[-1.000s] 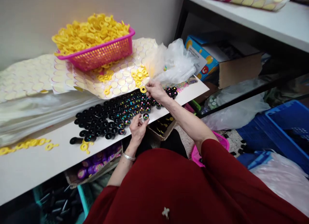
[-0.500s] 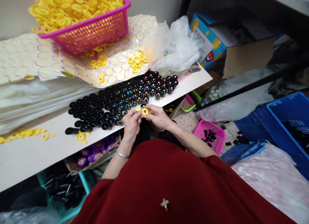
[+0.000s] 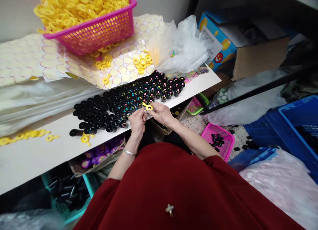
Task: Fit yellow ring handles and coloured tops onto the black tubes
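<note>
Over the front edge of the table, my right hand (image 3: 162,114) pinches a yellow plastic ring (image 3: 149,107) with a small tab, its round hole facing up. Close beside it, my left hand (image 3: 137,120) has thumb and fingers pressed together near the ring; whatever is between them is hidden. Just beyond both hands stand rows of small black cups (image 3: 115,107), many with pink, blue and yellow bits inside. A few yellow ring pieces (image 3: 85,139) lie by the left end of the rows.
A pink basket (image 3: 91,41) heaped with yellow rings stands on sticker sheets (image 3: 124,63) at the back. Clear plastic bags (image 3: 184,44) lie to its right, by an open blue carton (image 3: 218,41). Below are a pink basket (image 3: 230,144), blue crates (image 3: 263,119) and a turquoise crate (image 3: 88,183).
My right hand has lifted the yellow ring slightly away from me and turned it, so its tab now points up and left. My left hand stays close by, fingers still pinched.
</note>
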A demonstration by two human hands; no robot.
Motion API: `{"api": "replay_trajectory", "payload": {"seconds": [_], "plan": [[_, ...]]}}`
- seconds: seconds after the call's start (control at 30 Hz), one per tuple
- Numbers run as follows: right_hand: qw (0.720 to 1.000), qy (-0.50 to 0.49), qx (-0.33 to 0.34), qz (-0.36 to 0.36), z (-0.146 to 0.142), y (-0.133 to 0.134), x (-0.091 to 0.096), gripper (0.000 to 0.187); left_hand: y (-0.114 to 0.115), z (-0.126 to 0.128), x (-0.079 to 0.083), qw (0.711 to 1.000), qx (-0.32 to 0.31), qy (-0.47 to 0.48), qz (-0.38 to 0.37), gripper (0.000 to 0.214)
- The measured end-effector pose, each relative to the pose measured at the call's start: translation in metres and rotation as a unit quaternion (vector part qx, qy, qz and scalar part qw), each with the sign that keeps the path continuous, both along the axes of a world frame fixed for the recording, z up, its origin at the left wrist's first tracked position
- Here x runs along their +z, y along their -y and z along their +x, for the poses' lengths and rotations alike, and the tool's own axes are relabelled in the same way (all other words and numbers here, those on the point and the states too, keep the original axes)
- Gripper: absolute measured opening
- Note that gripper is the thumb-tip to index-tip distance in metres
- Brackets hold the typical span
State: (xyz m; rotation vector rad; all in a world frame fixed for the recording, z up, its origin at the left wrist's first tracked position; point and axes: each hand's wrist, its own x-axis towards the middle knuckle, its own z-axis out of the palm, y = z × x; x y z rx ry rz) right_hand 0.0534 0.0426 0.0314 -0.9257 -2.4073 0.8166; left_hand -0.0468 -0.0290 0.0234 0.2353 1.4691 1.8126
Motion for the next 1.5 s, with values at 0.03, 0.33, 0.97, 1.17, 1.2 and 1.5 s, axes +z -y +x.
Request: {"api": "replay_trajectory", "payload": {"seconds": [0.03, 0.33, 0.97, 1.17, 1.2, 1.5], "plan": [[1.0, 0.0, 0.004, -0.002, 0.0, 0.0, 0.0, 0.016, -0.001, 0.0, -0.001, 1.0, 0.002, -0.009, -0.004, 0.027], [0.996, -0.055, 0.027, -0.058, 0.001, 0.0, -0.003, 0.015, -0.011, 0.004, -0.007, 0.998, -0.005, -0.065, 0.004, 0.025], [0.941, -0.129, -0.179, -0.256, -0.015, 0.009, -0.013, 0.039, -0.016, 0.009, -0.004, 0.991, 0.001, -0.115, -0.064, 0.035], [0.864, -0.167, -0.156, -0.449, -0.016, 0.014, -0.009, 0.038, -0.015, 0.01, -0.005, 0.987, -0.011, -0.132, -0.095, 0.032], [0.846, -0.178, -0.157, -0.477, -0.017, 0.014, -0.011, 0.037, -0.016, 0.009, -0.007, 0.986, -0.011, -0.138, -0.098, 0.031], [0.768, -0.238, -0.166, -0.571, -0.021, 0.012, -0.009, 0.027, -0.017, 0.003, -0.012, 0.983, -0.013, -0.164, -0.078, 0.028]]}}
